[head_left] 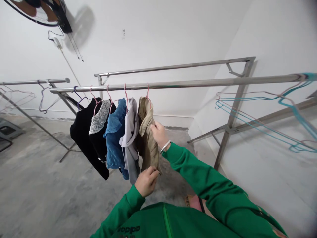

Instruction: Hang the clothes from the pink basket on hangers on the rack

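Observation:
A khaki shirt (pixel 148 138) hangs from a pink hanger (pixel 148 90) on the metal rail (pixel 183 84). My left hand (pixel 147 181) is closed on the shirt's lower edge, thumb and fingers pinched together. Higher up, my right hand (pixel 159 134) grips the same shirt by its side edge, near the collar. Just left of it hang a light grey top (pixel 130 132), a blue blouse (pixel 116 135), a black top with a white lace yoke (pixel 100 119) and a black garment (pixel 85 132).
Blue and pink hangers (pixel 250 99) hang at the rail's right end. Behind stands a second metal bar (pixel 173 67). More hangers (pixel 42 99) are on a rack at left, below a wall fan (pixel 49 13). A grey stool (pixel 10 129) stands far left.

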The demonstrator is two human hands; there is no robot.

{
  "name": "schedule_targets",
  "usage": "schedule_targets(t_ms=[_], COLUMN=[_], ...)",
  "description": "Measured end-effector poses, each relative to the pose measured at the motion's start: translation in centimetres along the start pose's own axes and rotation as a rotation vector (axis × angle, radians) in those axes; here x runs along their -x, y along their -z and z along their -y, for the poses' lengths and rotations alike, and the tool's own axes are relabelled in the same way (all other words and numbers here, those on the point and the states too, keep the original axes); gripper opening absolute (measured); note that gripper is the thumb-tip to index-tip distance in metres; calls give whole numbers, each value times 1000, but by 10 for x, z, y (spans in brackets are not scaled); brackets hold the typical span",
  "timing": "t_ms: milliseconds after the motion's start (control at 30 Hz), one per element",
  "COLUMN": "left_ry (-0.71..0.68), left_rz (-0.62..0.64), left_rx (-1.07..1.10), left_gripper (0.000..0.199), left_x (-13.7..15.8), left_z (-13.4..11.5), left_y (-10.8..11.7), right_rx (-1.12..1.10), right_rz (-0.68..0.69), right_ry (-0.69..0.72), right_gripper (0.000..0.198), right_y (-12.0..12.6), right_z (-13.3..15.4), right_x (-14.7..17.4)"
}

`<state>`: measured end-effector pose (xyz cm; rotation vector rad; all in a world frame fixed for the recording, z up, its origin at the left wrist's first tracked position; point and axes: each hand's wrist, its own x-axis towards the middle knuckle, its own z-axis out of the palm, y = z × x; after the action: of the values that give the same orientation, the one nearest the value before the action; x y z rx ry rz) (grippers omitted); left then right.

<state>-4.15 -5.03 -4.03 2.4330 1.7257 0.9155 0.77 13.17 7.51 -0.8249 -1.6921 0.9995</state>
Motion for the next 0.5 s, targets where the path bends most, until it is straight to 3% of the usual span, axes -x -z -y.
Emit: schedule_targets(t_ms=[100,233,367,500], left_ry=[-18,-61,-76,-89], left_rz=[32,51,91,205], left_rx=[9,27,41,60], left_gripper=[26,30,33,33], left_x=[1,4,6,5], left_z=[0,5,8,3], left_y=[-2,-8,-14,-18], right_rx=[25,64,228,257], right_rz=[27,109,108,208], right_ry=[33,105,247,313], right_gripper=[16,36,50,53], right_y=[-1,8,23,36], right_z=[-4,-20,-39,-50], right_x=[6,25,59,98])
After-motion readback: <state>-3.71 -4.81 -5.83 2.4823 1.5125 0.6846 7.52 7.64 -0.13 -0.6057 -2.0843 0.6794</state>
